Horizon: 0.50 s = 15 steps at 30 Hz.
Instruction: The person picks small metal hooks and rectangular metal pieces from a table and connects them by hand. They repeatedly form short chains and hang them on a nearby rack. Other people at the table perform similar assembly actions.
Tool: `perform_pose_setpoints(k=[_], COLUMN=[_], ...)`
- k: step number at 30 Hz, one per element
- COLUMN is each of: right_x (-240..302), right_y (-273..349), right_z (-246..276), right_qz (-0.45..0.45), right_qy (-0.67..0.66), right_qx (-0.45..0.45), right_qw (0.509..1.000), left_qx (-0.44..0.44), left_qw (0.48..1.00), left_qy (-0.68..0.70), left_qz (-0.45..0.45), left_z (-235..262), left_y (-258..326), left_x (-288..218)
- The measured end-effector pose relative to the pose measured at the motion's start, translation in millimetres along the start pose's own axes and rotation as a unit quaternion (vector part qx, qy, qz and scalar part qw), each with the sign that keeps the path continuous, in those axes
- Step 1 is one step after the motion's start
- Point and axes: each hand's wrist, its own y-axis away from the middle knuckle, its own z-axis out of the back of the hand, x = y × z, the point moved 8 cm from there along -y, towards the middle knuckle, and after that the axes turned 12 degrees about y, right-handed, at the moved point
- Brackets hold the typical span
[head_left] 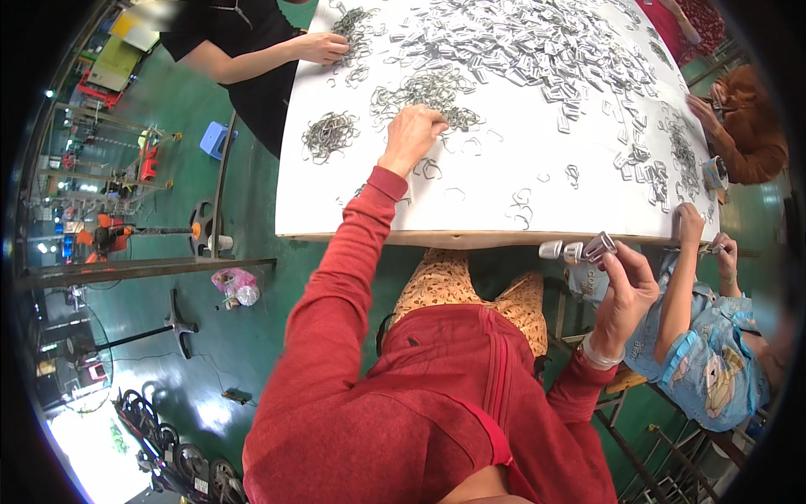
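Observation:
My left hand (410,137) reaches over the white table, its fingertips pinched together at the edge of a pile of thin bent wire clips (420,88). Whether a clip is between those fingers, I cannot make out. Off the table's near edge, my right hand (625,294) is closed on a short row of shiny silver metal pieces (598,247), held between thumb and fingers. They look like small hollow buckles or clasps; how they are joined does not show. Several loose wire clips (520,208) lie on the table between my hands.
A wide heap of flat silver metal pieces (520,42) covers the table's far part. A smaller clip pile (330,136) sits at left. A co-worker's hand (323,48) works at the far left; other people sit along the right side. A blue stool (217,140) stands on the green floor.

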Motion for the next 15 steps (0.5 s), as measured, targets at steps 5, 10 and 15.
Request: perform_pose_setpoints(k=[5, 10, 15], right_x=[-0.9, 6.4, 12.1], right_y=[6.2, 9.0, 12.3], right_z=[19.6, 25.7, 27.6], right_qz=[0.000, 0.018, 0.019], right_qy=[0.013, 0.018, 0.031], right_qx=[-0.038, -0.049, -0.051], right_qw=[0.999, 0.998, 0.998], left_qx=[0.002, 0.128, 0.134], left_qw=[0.989, 0.977, 0.963], left_qy=[-0.019, -0.111, -0.178], left_qz=[-0.147, -0.128, -0.153], left_z=[-15.2, -49.8, -65.9], left_y=[-26.0, -39.5, -38.7], left_x=[-25.9, -33.7, -31.7])
